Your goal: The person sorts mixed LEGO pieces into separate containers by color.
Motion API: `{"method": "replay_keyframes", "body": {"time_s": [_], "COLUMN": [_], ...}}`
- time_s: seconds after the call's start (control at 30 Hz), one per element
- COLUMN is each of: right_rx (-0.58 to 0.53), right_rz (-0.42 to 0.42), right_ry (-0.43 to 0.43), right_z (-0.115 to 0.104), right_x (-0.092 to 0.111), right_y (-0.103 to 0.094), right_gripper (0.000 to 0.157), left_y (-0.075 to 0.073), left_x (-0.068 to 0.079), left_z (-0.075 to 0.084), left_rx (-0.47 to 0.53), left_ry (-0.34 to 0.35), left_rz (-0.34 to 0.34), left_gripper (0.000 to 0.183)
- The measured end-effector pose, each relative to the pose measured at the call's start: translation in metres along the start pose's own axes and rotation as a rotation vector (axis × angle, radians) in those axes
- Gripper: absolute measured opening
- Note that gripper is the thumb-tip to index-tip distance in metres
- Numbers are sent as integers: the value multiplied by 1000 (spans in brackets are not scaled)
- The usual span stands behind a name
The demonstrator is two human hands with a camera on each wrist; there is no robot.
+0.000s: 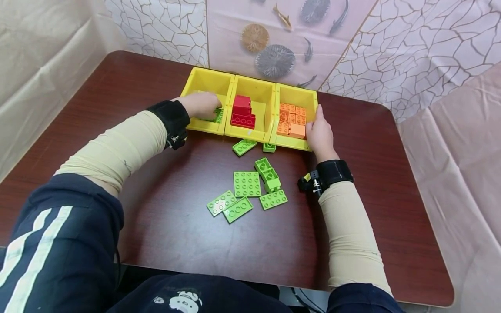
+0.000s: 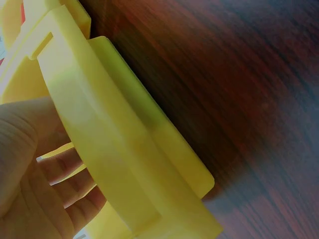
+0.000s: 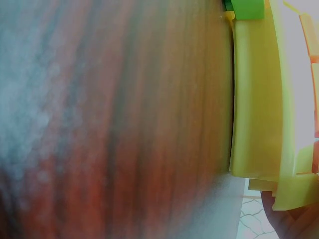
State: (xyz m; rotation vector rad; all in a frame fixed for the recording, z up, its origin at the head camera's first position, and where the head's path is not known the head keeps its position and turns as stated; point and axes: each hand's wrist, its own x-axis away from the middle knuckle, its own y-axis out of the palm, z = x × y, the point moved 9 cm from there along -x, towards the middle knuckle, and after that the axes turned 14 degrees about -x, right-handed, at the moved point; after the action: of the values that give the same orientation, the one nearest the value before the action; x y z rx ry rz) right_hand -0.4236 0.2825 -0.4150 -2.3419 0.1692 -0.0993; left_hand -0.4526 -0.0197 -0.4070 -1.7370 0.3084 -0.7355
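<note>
My left hand [image 1: 201, 105] reaches into the left compartment of a yellow three-part box [image 1: 255, 82], over green building bricks [image 1: 219, 116] there. In the left wrist view its fingers [image 2: 62, 167] go behind the box's front wall [image 2: 99, 119]; the fingertips are hidden, so I cannot see whether they hold a brick. My right hand [image 1: 322, 135] grips the box's right side wall, thumb on the inner side and fingers outside. Red bricks [image 1: 242, 114] lie in the middle compartment, orange bricks [image 1: 291, 118] in the right one.
Loose green bricks lie in front of the box: a square plate [image 1: 247, 184], several flat ones [image 1: 238, 210] and an upright-studded row [image 1: 268, 170]. Two more, one a small block [image 1: 269, 148], lie close to the box front. A patterned cloth [image 1: 289, 43] hangs behind the brown table [image 1: 375, 174].
</note>
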Motion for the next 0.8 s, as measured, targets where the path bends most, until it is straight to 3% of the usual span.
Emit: {"method": "replay_keyframes", "body": {"time_s": [0.27, 0.8], "right_rx": [0, 7], "right_rz": [2, 16], "right_ry": [-2, -60], "right_z": [-1, -1], "right_x": [0, -1], "right_y": [1, 0], "right_gripper": [64, 64], "left_y": [2, 1], "left_x": [1, 15], "left_z": [-3, -13], "left_rx": [53, 73], "left_ry": [-30, -84], "left_rz": [9, 111], "left_gripper": [44, 40]}}
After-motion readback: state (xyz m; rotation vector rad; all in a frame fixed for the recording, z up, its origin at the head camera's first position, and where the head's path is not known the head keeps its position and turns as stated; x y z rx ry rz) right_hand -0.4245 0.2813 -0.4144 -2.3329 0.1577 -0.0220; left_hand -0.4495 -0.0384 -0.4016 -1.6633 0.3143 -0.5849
